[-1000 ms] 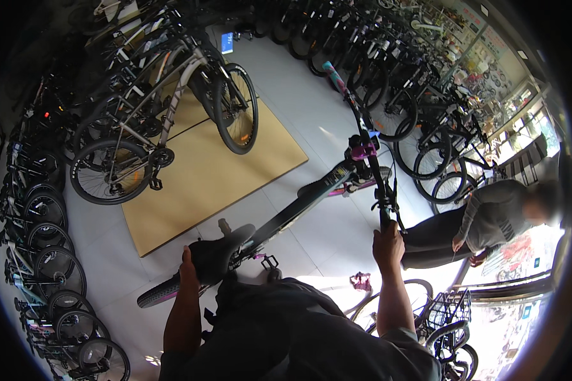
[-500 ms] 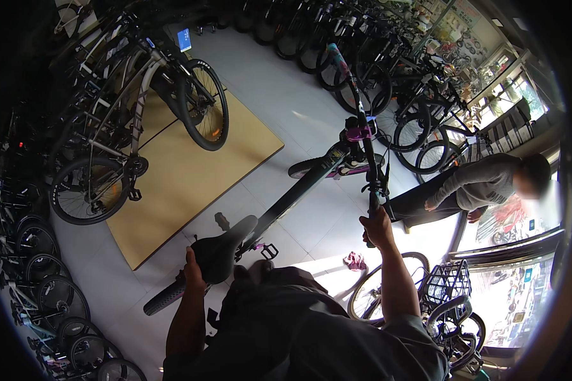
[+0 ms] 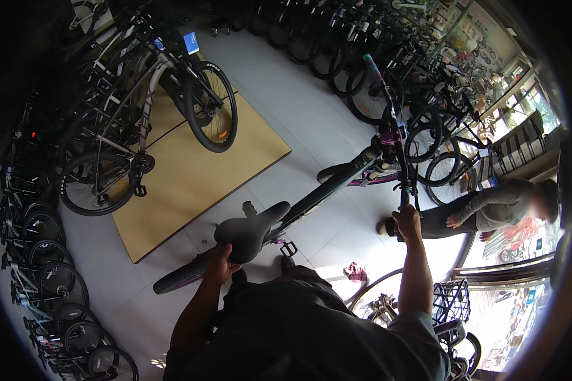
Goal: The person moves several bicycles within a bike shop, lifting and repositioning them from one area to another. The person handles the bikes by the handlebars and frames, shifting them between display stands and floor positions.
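A dark bicycle with purple parts stands in front of me, its frame (image 3: 327,190) slanting from lower left to upper right. My right hand (image 3: 407,223) is wrapped around the near grip of its handlebar (image 3: 401,159). At the rear, my left hand (image 3: 221,263) grips the near edge of the black saddle (image 3: 245,233), thumb along its side; the fingers underneath are partly hidden. Below the saddle, the rear wheel (image 3: 181,272) rests on the floor. One pedal (image 3: 288,248) shows beside my foot. The handlebar's far end is patterned in turquoise and pink.
A low wooden platform (image 3: 200,184) on the left bears grey bicycles (image 3: 147,105). Rows of bicycles line the left side and the back. A person (image 3: 489,206) is at the right near the glass front. A red-pink cloth (image 3: 356,272) lies by a bicycle with a wire basket (image 3: 451,301).
The bicycle has shifted to the right in view, with both my hands moving along on the saddle and grip. The other person's legs now extend farther left behind the handlebar.
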Demonstrator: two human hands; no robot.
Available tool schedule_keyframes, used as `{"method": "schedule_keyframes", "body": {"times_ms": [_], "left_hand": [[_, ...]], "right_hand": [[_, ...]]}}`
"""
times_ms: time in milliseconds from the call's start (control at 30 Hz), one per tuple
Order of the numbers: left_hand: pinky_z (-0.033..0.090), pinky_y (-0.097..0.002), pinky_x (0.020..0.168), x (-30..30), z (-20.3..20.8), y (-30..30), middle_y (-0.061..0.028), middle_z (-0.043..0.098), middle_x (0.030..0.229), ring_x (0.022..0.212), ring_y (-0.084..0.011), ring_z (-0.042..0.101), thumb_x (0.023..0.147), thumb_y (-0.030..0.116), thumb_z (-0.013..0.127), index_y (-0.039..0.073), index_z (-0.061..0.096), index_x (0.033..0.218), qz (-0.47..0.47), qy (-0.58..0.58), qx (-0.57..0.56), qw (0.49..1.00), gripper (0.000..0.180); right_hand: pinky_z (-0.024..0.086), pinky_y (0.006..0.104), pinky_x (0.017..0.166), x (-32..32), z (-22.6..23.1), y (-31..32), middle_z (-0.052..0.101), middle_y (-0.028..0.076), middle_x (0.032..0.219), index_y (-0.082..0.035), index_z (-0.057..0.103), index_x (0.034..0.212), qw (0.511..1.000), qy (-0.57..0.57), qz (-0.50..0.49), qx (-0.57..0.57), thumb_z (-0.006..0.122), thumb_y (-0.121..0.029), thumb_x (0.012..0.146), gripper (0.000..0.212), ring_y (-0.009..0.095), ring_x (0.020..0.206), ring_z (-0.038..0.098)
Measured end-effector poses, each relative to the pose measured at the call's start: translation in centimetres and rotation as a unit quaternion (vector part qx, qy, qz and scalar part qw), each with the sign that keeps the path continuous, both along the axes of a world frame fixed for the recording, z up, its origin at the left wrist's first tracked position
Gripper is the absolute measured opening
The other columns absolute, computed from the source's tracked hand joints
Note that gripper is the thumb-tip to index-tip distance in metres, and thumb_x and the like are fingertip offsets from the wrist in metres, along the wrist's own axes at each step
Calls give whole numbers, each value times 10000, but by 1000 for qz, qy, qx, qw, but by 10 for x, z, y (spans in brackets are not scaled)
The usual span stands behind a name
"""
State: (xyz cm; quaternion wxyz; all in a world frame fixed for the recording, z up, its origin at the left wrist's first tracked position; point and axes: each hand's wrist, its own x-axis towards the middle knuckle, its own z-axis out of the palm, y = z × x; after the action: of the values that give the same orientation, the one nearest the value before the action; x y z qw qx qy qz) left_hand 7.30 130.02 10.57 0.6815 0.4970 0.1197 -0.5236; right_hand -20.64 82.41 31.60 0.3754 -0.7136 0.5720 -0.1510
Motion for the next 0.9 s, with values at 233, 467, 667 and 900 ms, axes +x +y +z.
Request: {"method": "schedule_keyframes", "body": {"times_ms": [233, 467, 667, 900], "left_hand": [[560, -388, 783, -19, -7, -56, -106, 697, 1051, 900, -221, 688, 951, 449, 633, 44, 540, 1247, -18, -75, 98, 992, 510], [565, -374, 645, -84, -84, 25, -125, 678, 895, 750, -243, 684, 950, 331, 596, 49, 620, 992, 57, -16, 215, 975, 286], [511, -413, 517, -188, -120, 122, -165, 676, 792, 603, -283, 642, 922, 266, 642, -5, 593, 896, 145, 68, 423, 892, 277], [520, -450, 542, -249, -108, 149, -162, 670, 816, 630, -285, 646, 948, 245, 638, -29, 582, 985, 240, 168, 439, 850, 282]], "right_hand": [[458, 346, 310, -49, -4, -97, 540, 90, 582, 18, 496, 862, 997, 52, 51, -1, 598, -3, 760, 145, 207, 384, 563], [456, 374, 304, -96, -34, -177, 518, 92, 587, -22, 473, 858, 999, 41, 12, -10, 594, 44, 757, 171, 217, 374, 547], [424, 356, 371, -120, -61, -230, 500, 37, 579, -29, 548, 817, 997, 50, 0, -62, 647, -42, 774, 108, 174, 417, 524], [466, 370, 447, -152, -69, -273, 600, 71, 638, 2, 622, 785, 995, 55, -7, -85, 706, -106, 729, 149, 198, 511, 593]]}}
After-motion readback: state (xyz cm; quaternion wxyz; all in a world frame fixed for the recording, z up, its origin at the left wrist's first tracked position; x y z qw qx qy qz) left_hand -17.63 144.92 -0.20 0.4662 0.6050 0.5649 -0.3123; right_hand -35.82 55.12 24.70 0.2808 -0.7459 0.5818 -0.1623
